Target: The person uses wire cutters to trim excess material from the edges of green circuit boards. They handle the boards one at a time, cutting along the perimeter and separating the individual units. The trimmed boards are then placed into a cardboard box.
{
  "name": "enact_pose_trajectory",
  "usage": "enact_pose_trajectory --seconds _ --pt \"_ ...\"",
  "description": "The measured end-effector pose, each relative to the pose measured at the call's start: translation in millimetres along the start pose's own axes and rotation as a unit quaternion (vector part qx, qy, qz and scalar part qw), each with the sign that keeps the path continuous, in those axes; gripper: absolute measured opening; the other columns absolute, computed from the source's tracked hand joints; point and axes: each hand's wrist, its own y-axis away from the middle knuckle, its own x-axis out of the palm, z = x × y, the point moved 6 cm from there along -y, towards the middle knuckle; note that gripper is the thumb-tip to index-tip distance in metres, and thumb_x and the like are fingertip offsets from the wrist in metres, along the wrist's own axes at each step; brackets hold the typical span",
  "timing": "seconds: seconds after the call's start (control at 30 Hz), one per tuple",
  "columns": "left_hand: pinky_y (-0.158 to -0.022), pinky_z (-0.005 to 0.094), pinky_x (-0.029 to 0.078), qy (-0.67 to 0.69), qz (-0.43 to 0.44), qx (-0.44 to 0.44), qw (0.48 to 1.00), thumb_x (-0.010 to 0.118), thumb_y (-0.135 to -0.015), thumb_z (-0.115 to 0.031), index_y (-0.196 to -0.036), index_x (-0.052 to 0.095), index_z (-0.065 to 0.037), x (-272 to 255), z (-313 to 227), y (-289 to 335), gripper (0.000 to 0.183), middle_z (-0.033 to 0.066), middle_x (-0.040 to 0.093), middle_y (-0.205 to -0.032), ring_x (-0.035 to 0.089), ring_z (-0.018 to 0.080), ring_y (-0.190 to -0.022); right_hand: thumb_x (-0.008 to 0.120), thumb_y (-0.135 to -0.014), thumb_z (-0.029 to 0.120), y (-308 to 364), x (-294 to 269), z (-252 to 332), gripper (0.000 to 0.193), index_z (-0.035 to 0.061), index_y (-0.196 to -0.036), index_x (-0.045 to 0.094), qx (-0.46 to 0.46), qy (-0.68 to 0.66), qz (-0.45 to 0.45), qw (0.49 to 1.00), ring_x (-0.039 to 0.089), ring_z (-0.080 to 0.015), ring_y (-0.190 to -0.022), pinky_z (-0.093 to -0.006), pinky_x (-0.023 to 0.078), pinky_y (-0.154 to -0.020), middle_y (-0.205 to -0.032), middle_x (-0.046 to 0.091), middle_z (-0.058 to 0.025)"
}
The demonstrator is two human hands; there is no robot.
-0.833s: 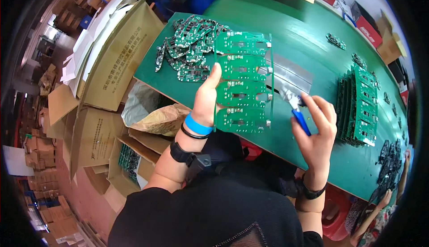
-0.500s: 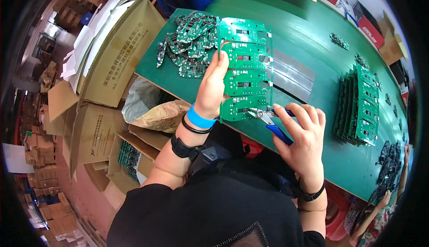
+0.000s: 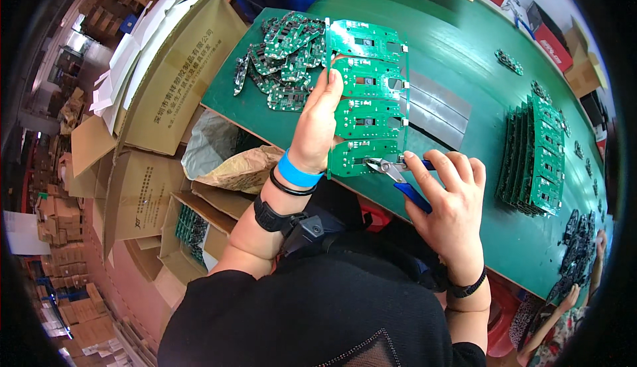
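Observation:
A panel of green circuit boards (image 3: 367,111), several joined in a column, is gripped along its left edge by my left hand (image 3: 317,123), thumb on top. My right hand (image 3: 449,201) is wrapped round blue-handled cutting pliers (image 3: 415,196). The pliers' metal jaws touch the lowest board of the panel, near its middle slot. Whether the tips are closed on a part there is too small to tell. Behind the panel, on the green table (image 3: 451,42), lies a heap of loose circuit boards (image 3: 285,62).
Right of my right hand stands a stack of board panels (image 3: 531,158). Flat grey strips (image 3: 438,111) lie beyond the pliers. Cardboard boxes (image 3: 179,81) crowd the left side. At far right, another person's hand (image 3: 570,296) is beside a pile of black parts (image 3: 577,247).
The panel has shifted slightly up and to the right in my left hand. The pliers remain at the lowest board, their jaws looking a little wider apart.

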Motion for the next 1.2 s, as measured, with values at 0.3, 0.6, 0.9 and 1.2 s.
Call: enact_pose_trajectory --seconds 0.3,0.6,0.9,1.2 --pt "-0.076 0.0327 0.059 -0.008 -0.004 -0.001 1.000 0.031 -0.105 -0.034 -0.136 0.039 -0.012 0.8 -2.0 0.0 0.039 0.0084 0.058 -0.118 0.065 0.0171 -0.099 0.076 -0.063 0.020 -2.3 -0.3 1.0 0.058 0.0145 -0.119 0.061 0.000 0.008 0.014 1.000 0.051 -0.0244 -0.099 -0.0433 0.035 -0.090 -0.107 0.055 -0.0045" --pt "-0.088 0.0444 0.055 0.007 -0.009 0.000 1.000 0.029 -0.105 -0.036 -0.134 0.043 -0.007 -8.9 1.4 -4.6 0.044 0.0140 0.057 -0.124 0.062 0.0273 -0.107 0.077 -0.061 0.019 -0.8 1.9 0.3 0.060 0.0153 -0.119 0.062 0.002 0.003 -0.002 1.000 0.052 -0.0232 -0.095 -0.0422 0.036 -0.086 -0.105 0.055 -0.0039" --pt "-0.085 0.0426 0.056 -0.014 -0.036 0.010 0.999 0.029 -0.105 -0.036 -0.134 0.043 -0.007 -12.3 -0.9 -3.5 0.044 0.0141 0.057 -0.124 0.063 0.0270 -0.105 0.077 -0.060 0.018 2.5 7.6 -1.0 0.061 0.0158 -0.119 0.063 -0.007 0.003 -0.009 1.000 0.053 -0.0218 -0.091 -0.0404 0.038 -0.082 -0.104 0.056 -0.0034" --pt "-0.083 0.0372 0.057 0.042 0.000 0.000 0.999 0.031 -0.105 -0.032 -0.135 0.040 -0.009 -12.0 0.6 1.7 0.039 0.0097 0.057 -0.120 0.063 0.0207 -0.102 0.075 -0.063 0.016 2.2 4.8 -10.1 0.053 0.0123 -0.115 0.066 0.016 -0.051 -0.074 0.996 0.055 -0.0234 -0.086 -0.0386 0.039 -0.078 -0.098 0.058 -0.0058"
